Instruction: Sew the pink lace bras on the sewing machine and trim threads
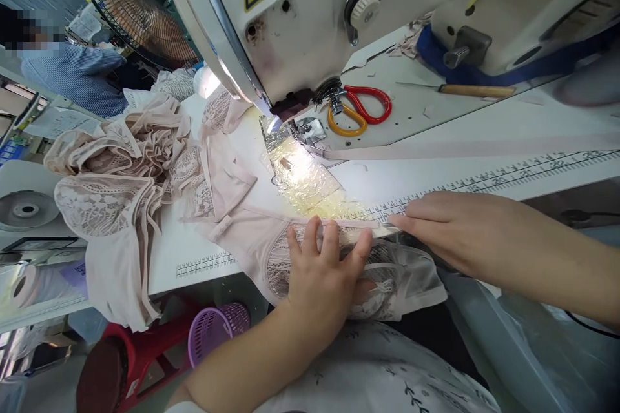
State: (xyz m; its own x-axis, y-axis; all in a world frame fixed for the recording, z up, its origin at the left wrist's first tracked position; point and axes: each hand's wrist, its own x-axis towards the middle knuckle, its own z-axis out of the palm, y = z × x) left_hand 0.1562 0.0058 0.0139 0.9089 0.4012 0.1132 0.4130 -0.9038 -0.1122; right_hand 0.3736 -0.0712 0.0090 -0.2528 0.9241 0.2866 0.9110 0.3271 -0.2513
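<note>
Lying flat under both hands, the pale pink lace garment [310, 258] looks sheer.

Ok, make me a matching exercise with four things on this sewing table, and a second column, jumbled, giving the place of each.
Things:
1. red and orange handled scissors
2. wooden-handled tool
3. pile of pink lace garments
4. purple plastic basket

Places:
A. under the table edge
B. left part of the table
C. beside the needle, on the machine bed
D. far right, by the blue strap

Pairs: 1-C, 2-D, 3-B, 4-A
</note>
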